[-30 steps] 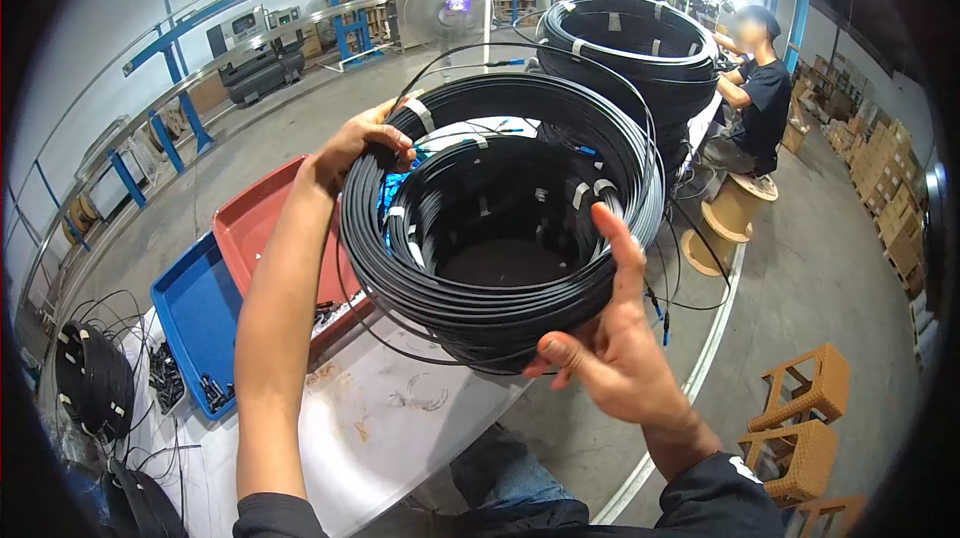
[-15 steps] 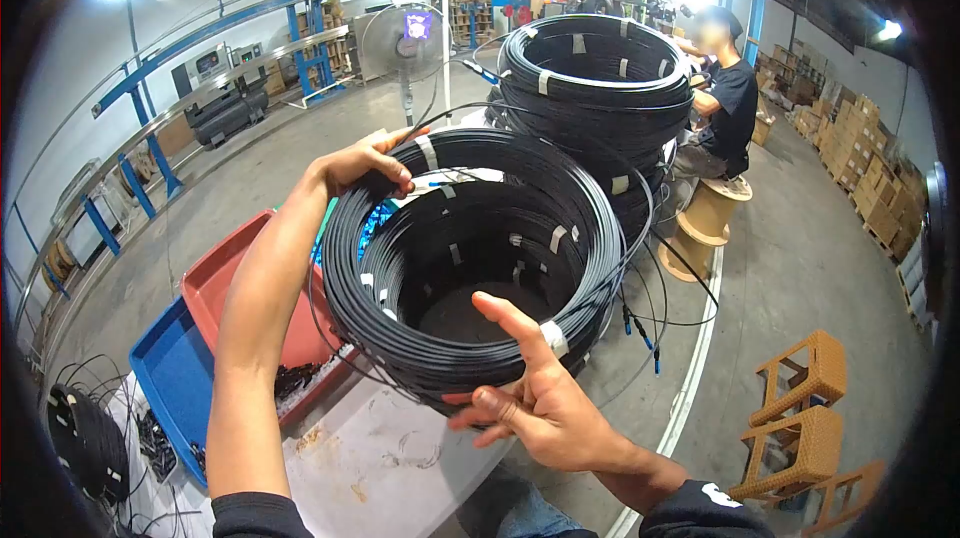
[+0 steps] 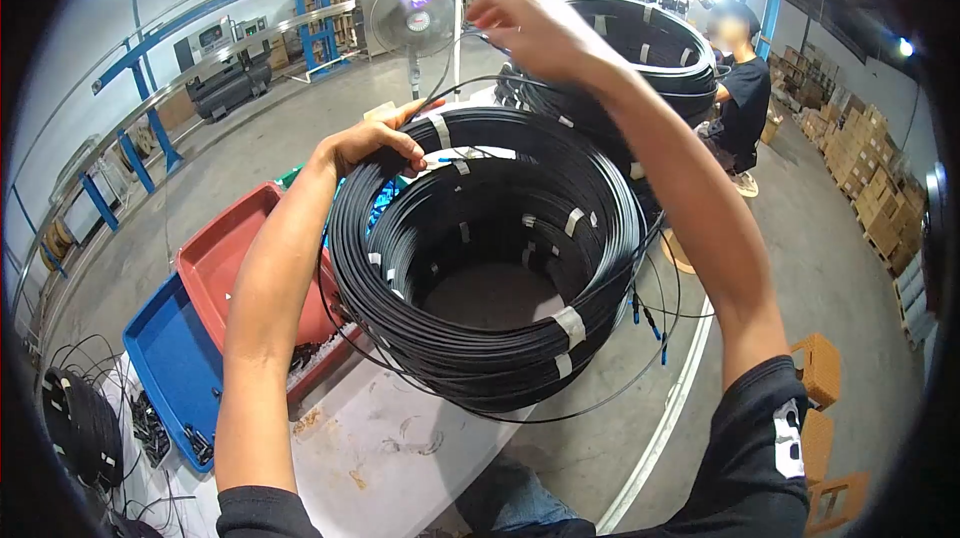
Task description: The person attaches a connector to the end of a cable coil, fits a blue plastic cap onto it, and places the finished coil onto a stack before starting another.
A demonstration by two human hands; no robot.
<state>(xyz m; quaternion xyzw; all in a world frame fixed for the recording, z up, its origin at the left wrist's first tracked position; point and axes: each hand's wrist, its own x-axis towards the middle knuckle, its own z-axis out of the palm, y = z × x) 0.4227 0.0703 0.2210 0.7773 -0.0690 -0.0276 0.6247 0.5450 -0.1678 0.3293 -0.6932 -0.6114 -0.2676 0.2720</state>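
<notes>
A large coil of black cable (image 3: 480, 358), bound with white tape, stands stacked on the table in the middle. My left hand (image 3: 375, 145) grips its far-left rim, thumb on the inner side and fingers over the outer edge. Raised over the far side, my right hand (image 3: 540, 33) is in front of a second stack of black cable coils (image 3: 650, 68). A thin loop of black cable rises close to its fingertips. Blur hides whether those fingers hold the cable. Loose cable ends with blue tips (image 3: 650, 323) hang at the right of the near coil.
A red tray (image 3: 235, 238) and a blue tray (image 3: 165, 338) lie on the white table (image 3: 370, 458) at left. More black coils (image 3: 85, 428) sit at lower left. A co-worker (image 3: 742, 88) sits beyond the far stack. Woven stools (image 3: 818, 368) stand at right, a fan (image 3: 415, 18) behind.
My right hand has left the near rim of the coil and swung up and away to the far side. My left hand keeps its place on the rim.
</notes>
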